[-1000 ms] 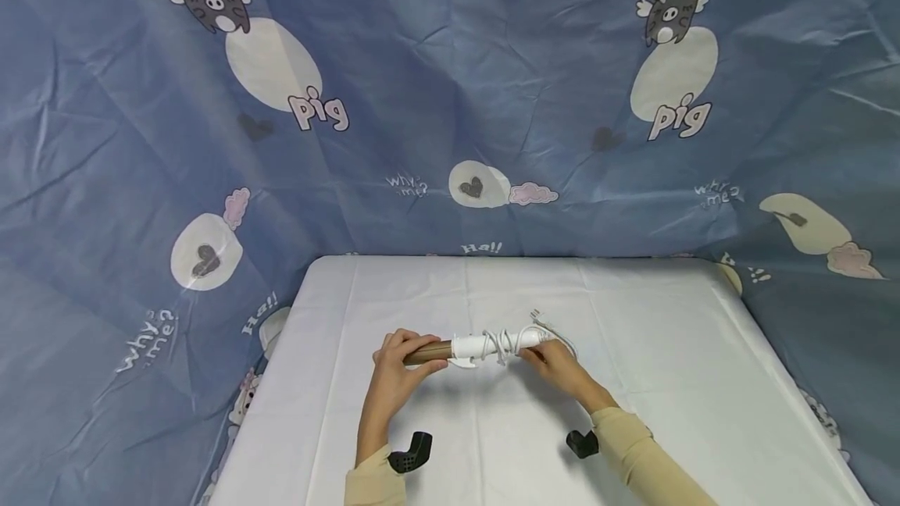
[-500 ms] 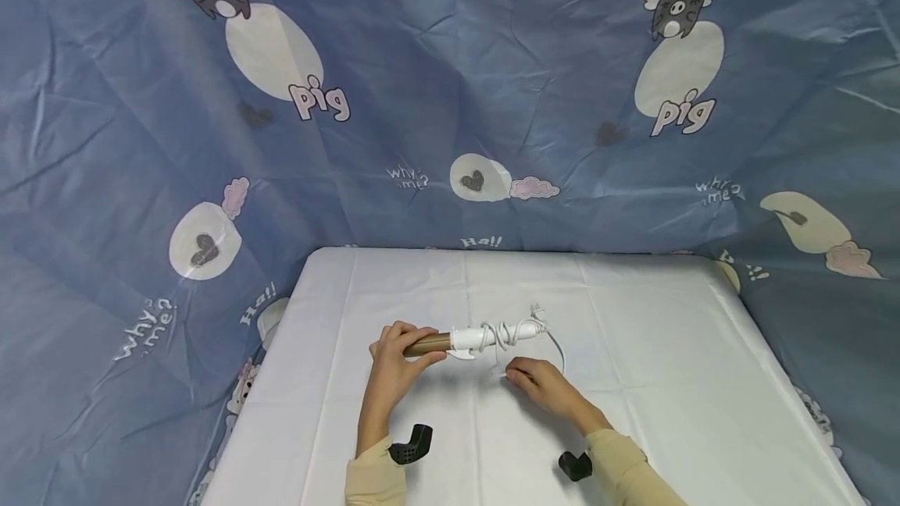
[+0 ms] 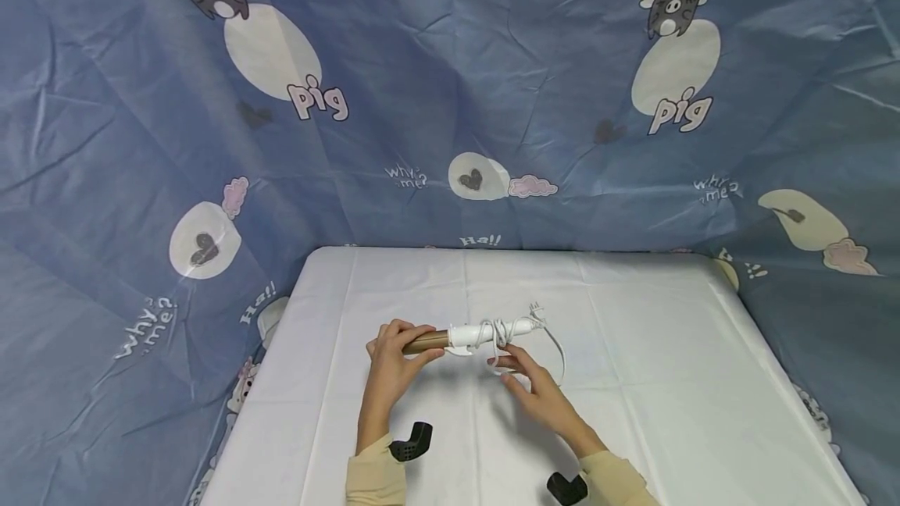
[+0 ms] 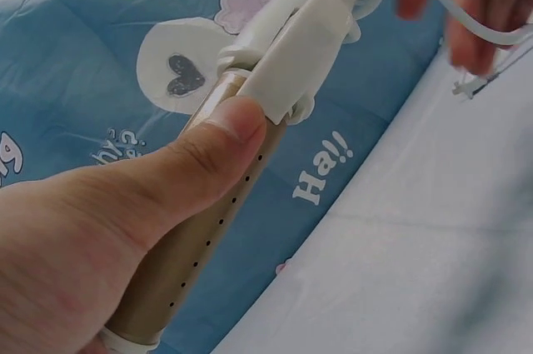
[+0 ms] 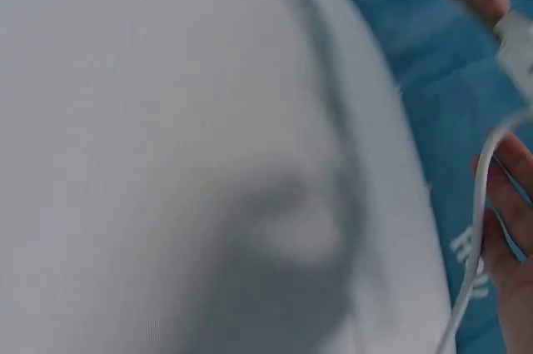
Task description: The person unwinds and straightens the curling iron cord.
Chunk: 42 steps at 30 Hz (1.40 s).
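My left hand point(image 3: 395, 369) grips the brown-gold barrel of a curling iron point(image 3: 427, 341) held over the table, lying roughly crosswise. In the left wrist view the thumb presses beside the white lever point(image 4: 296, 58), and a row of small holes runs along the barrel. A white cord point(image 3: 501, 332) is wound several times round the white handle. Its plug point(image 3: 537, 309) sticks up by the handle's far end. Just below the handle is my right hand point(image 3: 541, 397), its fingers spread and extended. In the right wrist view a loose loop of cord point(image 5: 479, 221) passes across those fingers.
A white cloth-covered table point(image 3: 394, 279) lies beneath. Blue curtain point(image 3: 380, 100) printed with pigs and lettering surrounds its back and sides. Black camera mounts stick out from the left wrist point(image 3: 411, 442) and the right wrist point(image 3: 566, 489).
My right hand has left the handle's end, moved left and toward me pulling cord, then spread its fingers. A looser loop of cord hangs below the handle. The left hand keeps its grip.
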Available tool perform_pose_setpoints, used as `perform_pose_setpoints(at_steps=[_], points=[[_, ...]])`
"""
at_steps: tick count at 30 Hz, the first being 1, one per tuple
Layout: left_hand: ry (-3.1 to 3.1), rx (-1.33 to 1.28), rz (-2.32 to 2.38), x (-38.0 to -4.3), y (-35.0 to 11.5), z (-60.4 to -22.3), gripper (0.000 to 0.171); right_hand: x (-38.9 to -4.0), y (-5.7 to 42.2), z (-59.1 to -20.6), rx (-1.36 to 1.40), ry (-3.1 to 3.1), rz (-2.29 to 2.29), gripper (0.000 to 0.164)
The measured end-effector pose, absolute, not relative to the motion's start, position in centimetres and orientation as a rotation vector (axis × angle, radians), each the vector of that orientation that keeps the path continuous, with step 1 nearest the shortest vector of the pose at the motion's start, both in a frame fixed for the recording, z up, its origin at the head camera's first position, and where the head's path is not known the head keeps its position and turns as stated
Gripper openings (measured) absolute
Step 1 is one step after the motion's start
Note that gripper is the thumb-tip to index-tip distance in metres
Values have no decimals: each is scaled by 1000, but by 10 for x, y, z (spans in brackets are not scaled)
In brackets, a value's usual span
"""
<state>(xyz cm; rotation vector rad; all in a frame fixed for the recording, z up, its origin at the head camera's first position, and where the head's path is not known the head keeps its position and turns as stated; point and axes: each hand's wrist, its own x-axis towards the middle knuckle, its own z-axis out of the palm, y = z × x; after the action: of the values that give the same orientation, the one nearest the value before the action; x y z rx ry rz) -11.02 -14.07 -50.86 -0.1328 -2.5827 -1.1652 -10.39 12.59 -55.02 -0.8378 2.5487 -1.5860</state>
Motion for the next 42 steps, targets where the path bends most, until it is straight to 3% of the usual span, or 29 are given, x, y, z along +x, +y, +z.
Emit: perform_pose_setpoints(at_steps=[5, 9, 21, 42], points=[[-2590, -111, -1138, -111, -141, -510, 39, -93, 112, -531, -707, 2405, -1850, 27], [-2586, -101, -1151, -110, -140, -511, 40, -94, 109, -539, -660, 2472, -1866, 20], [-2601, -52, -1189, -110, -136, -516, 41, -95, 117, -517, -894, 2729, -1572, 22], [-2679, -94, -1205, -108, -136, -509, 39, -120, 138, -479, -1340, 2953, -1213, 8]])
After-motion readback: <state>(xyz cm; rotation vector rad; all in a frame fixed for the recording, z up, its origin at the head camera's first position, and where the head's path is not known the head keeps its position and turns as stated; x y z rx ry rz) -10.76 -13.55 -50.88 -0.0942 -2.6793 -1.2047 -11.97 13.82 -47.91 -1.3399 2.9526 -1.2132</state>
